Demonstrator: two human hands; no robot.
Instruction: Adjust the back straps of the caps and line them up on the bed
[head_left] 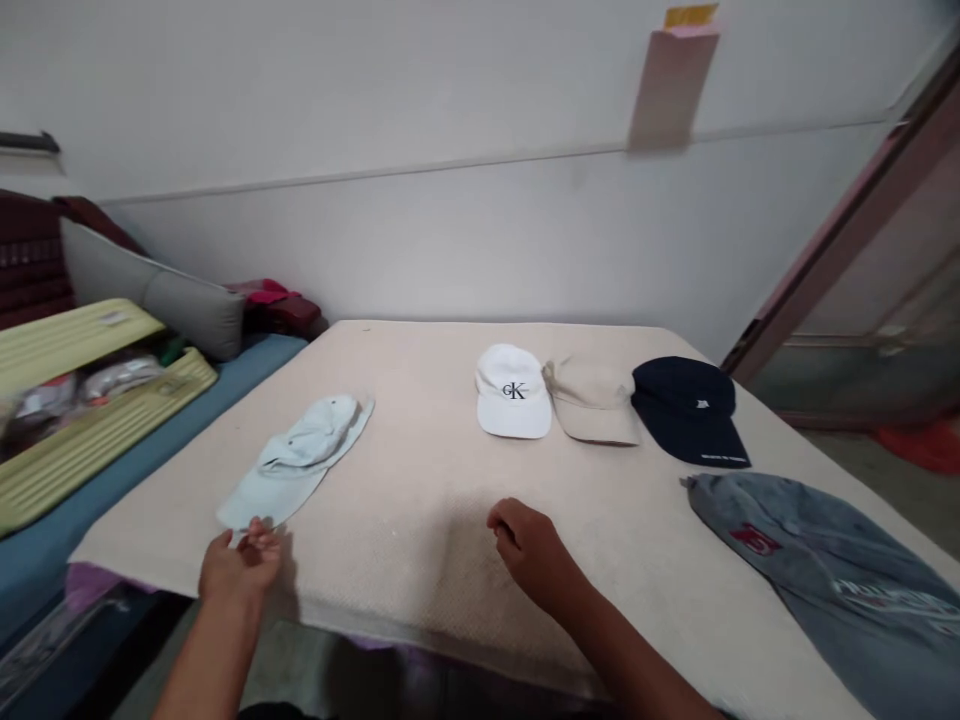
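Note:
At the left of the table lies a pale blue cap [311,440], its brim pointing toward me. My left hand [240,565] is at the tip of that brim, thumb and fingers apart; whether the fingertips touch the cloth I cannot tell. My right hand [529,550] hovers over the front middle of the table with its fingers curled in, and nothing shows in it. Beyond it a white cap [514,390] with dark letters, a beige cap [596,400] and a navy cap [690,410] stand in a row. A grey-blue cap [825,570] with a red patch lies at the right.
A cream cloth covers the table [420,400], which meets a white wall [450,240]. Left of it, a yellow open case [112,410] and a grey cushion [165,290] rest on a blue surface. A reddish door frame [825,210] is at the right.

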